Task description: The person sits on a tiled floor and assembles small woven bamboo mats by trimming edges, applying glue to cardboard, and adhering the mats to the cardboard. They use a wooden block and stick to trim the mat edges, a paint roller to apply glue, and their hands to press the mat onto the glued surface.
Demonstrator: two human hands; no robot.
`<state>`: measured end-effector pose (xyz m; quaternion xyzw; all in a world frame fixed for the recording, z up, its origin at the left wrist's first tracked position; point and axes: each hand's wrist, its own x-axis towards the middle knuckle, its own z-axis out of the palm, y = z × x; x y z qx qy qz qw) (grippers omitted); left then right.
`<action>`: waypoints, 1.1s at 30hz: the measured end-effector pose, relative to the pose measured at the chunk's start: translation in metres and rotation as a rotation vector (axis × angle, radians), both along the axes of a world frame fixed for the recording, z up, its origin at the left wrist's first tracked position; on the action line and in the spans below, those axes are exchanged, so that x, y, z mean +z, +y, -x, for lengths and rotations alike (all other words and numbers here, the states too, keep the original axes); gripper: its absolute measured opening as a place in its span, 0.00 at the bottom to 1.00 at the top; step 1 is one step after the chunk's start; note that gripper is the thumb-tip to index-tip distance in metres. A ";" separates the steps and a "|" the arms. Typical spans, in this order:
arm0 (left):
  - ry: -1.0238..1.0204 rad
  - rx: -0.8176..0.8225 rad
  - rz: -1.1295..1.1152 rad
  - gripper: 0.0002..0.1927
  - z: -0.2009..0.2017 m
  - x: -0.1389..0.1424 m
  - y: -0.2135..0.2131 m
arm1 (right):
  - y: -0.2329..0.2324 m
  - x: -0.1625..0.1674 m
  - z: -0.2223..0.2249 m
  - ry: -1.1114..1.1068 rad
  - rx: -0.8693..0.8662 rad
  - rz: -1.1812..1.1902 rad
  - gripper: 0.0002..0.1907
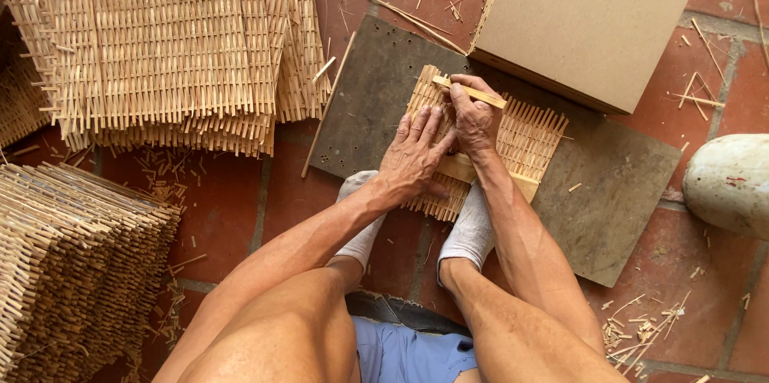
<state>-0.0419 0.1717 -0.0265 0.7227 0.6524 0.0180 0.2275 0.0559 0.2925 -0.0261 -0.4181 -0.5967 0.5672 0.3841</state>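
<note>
On the dark board (368, 102) between your socked feet, the small woven bamboo mat (525, 139) sits under both hands. Your left hand (412, 160) lies flat on it, fingers spread (gripping nothing), while your right hand (475, 120) pinches a thin bamboo strip (481, 94).

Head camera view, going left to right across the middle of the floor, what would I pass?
Stack of woven bamboo mats at the left edge → left hand → right hand gripping a thin bamboo strip → dark flat work board → rounded white object at the right edge.
</note>
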 end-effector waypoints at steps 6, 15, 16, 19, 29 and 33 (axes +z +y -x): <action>0.026 -0.015 0.040 0.74 -0.003 0.005 0.000 | 0.000 0.001 -0.002 -0.116 0.052 -0.071 0.10; 0.016 -0.023 0.078 0.59 -0.002 0.017 0.002 | 0.019 0.012 -0.098 0.121 -0.327 -0.008 0.07; 0.021 -0.015 0.147 0.56 -0.007 0.017 0.002 | 0.021 0.015 -0.124 0.114 -0.344 0.007 0.07; -0.004 -0.122 -0.065 0.46 -0.030 0.016 0.013 | 0.030 0.018 -0.175 0.068 -0.332 0.031 0.08; 0.056 -0.293 -0.109 0.36 -0.053 -0.016 0.038 | 0.029 -0.005 -0.118 -0.073 -0.047 0.126 0.08; 0.050 -0.296 -0.061 0.44 -0.051 -0.018 0.021 | 0.020 -0.019 -0.107 -0.086 -0.064 0.065 0.08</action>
